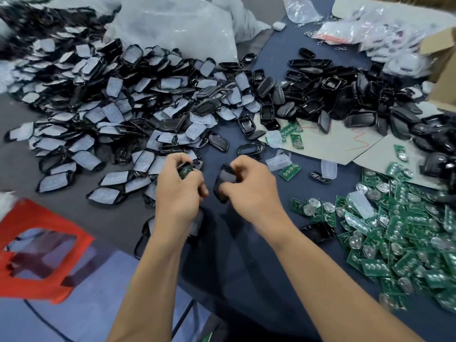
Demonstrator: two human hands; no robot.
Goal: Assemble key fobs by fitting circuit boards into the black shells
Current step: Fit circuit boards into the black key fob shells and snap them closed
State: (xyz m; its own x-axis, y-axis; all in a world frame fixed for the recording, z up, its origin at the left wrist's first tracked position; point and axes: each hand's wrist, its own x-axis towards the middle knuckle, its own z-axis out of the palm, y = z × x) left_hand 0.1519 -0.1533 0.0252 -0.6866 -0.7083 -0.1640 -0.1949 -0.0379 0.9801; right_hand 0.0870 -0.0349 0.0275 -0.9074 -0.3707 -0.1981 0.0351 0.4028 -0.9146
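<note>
My left hand (179,187) grips a black shell with a green circuit board (185,170) showing at its top, fingers curled round it. A little to the right, my right hand (251,183) pinches a second black shell (223,183) with a pale inner face, held just above the dark table. The two hands are a short gap apart. A big heap of green circuit boards (399,233) with round silver cells lies to the right. Black shells with grey rubber pads (103,114) are piled to the left and behind.
Plain black shell halves (345,95) are heaped at the back right on flat cardboard (328,141). White plastic bags (177,28) lie at the back. A red plastic stool (39,243) stands at the lower left, and a cardboard box (444,70) at the right edge.
</note>
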